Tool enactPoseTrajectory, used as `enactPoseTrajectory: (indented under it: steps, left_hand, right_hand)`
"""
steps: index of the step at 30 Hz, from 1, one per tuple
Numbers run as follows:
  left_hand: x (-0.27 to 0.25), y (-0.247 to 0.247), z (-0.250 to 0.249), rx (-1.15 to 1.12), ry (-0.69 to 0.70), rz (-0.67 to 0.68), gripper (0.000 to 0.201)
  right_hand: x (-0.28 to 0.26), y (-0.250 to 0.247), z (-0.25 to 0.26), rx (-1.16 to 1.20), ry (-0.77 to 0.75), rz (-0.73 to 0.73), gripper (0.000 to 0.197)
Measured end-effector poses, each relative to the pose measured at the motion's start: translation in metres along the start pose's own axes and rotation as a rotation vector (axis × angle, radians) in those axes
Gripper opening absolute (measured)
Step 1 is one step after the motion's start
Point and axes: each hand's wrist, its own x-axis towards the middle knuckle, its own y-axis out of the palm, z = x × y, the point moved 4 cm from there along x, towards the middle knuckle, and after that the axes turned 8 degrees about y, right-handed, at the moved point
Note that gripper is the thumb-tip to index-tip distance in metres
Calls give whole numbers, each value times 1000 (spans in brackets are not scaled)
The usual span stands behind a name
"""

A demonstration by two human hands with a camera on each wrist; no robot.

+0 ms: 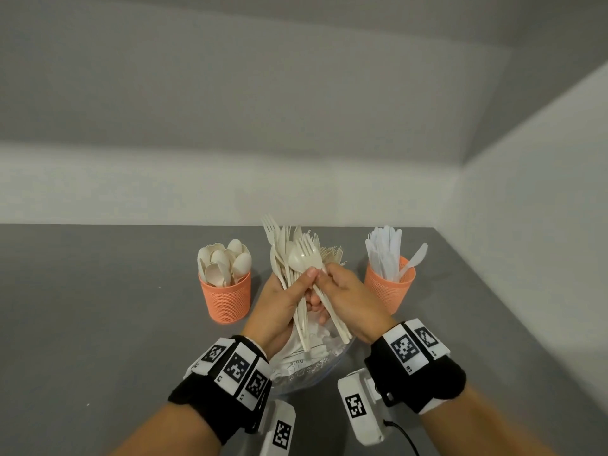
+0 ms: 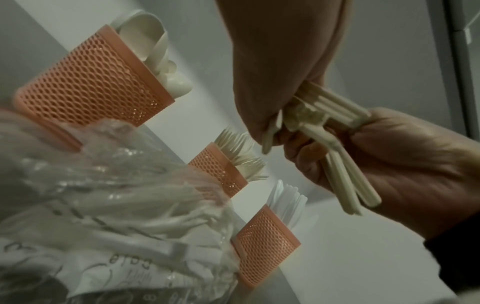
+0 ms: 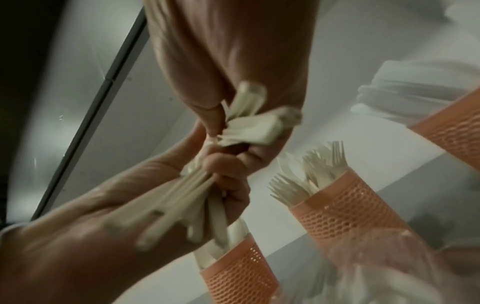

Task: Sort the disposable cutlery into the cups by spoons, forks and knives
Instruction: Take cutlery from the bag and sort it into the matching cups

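My left hand grips a fanned bundle of cream forks and spoons above the bowl. Close beside it, my right hand pinches a few cream handles; one is a fork whose handle slants down to the right. Three orange mesh cups stand behind the hands. The left cup holds spoons and the right cup holds white knives. The middle cup holds forks; in the head view only their tines show behind the bundle.
A clear bowl with a crumpled plastic bag and more cutlery sits on the grey table under my hands. White walls close the table at the back and right.
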Motion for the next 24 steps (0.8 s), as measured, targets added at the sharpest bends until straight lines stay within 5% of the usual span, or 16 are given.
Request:
enactPoseTrajectory:
  steps: [8,17,20,24]
  left_hand:
    - [8,-9,-6,63,19,-73,19]
    - [3,-17,2,772,255,-125,41]
    - [1,-14,0,1052,359,-101,33]
    - [-4,-8,-2,1186,389,21,39]
  right_hand:
    - [0,-5,-8,97,13,-92,25]
    - [-6,-22,40,113,-280,-278,11]
    - [0,-28,49,61,-265,-400,8]
    - [5,-32,57,-68,-191,-308,12]
